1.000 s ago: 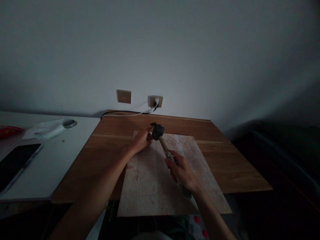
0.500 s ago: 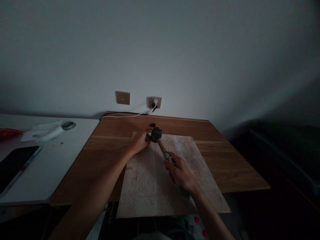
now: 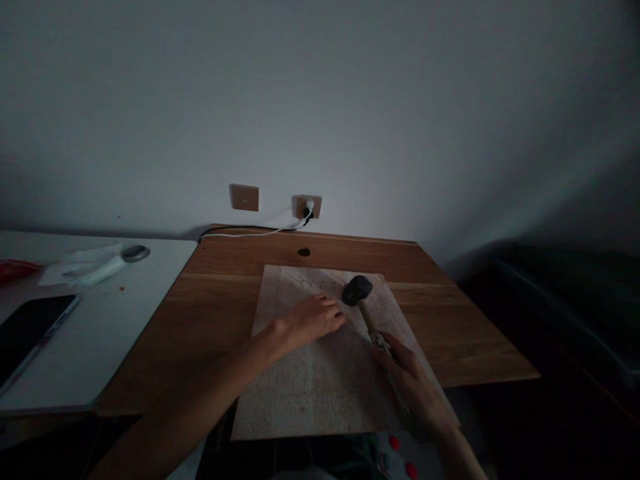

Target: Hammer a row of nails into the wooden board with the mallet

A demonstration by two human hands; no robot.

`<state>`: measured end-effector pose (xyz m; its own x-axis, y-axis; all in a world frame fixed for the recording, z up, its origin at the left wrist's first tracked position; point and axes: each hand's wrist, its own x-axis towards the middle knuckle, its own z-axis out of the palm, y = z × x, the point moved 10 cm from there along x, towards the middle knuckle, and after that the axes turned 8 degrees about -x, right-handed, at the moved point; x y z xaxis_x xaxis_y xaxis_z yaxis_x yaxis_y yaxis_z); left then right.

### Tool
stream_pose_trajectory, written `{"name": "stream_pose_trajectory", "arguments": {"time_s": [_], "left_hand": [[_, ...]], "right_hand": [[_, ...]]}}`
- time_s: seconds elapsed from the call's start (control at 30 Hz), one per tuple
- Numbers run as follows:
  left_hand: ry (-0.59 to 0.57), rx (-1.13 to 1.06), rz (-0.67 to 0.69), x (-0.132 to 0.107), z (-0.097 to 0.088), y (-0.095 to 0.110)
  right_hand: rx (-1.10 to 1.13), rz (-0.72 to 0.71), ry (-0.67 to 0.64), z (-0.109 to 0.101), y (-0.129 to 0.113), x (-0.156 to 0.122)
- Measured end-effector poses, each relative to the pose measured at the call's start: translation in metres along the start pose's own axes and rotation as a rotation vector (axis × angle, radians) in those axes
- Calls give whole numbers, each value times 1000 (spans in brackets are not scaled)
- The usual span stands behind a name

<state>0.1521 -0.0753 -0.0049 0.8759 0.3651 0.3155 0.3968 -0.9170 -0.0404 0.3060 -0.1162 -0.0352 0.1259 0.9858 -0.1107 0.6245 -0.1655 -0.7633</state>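
My right hand [image 3: 407, 377] is closed round the wooden handle of a hammer [image 3: 357, 291]. Its dark head hovers at or just above the far right part of a pale, worn board [image 3: 295, 393] lying on a wooden table [image 3: 215, 300]. My left hand [image 3: 315, 319] rests on the board just left of the hammer head. Its fingers are drawn together and point at the head. Whatever they pinch is too small and dark to make out.
A white table [image 3: 125, 293] adjoins on the left, carrying a dark phone or tablet [image 3: 27, 327], a white cloth with a round silver thing [image 3: 135, 252] and something red [image 3: 13, 269]. Wall sockets [image 3: 306, 205] and a white cable lie behind. The right side is dark.
Both hands moved right and toward me. The hammer head went from the board's far edge to its right part, and the left hand followed across the board.
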Motion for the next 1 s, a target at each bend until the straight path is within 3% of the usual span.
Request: {"name": "stream_pose_trajectory", "arguments": {"time_s": [0.1, 0.17, 0.23, 0.33, 0.43, 0.6, 0.8, 1.0], "left_hand": [[35, 20, -8, 3, -6, 1], [90, -53, -63, -3, -14, -16], [164, -194, -224, -19, -21, -53], [354, -475, -591, -62, -20, -125], [450, -651, -763, -95, -4, -162], [467, -723, -745, -102, 7, -168], [468, -683, -700, -103, -2, -160], [439, -573, -686, -104, -4, -158]], "right_hand": [[2, 10, 29, 1, 9, 1], [6, 13, 11, 6, 13, 1], [13, 16, -15, 10, 16, 1], [31, 26, -10, 10, 18, 0], [26, 26, 12, 8, 18, 1], [24, 7, -13, 9, 10, 0], [37, -10, -10, 11, -1, -2], [84, -54, -80, 30, -28, -3]]}}
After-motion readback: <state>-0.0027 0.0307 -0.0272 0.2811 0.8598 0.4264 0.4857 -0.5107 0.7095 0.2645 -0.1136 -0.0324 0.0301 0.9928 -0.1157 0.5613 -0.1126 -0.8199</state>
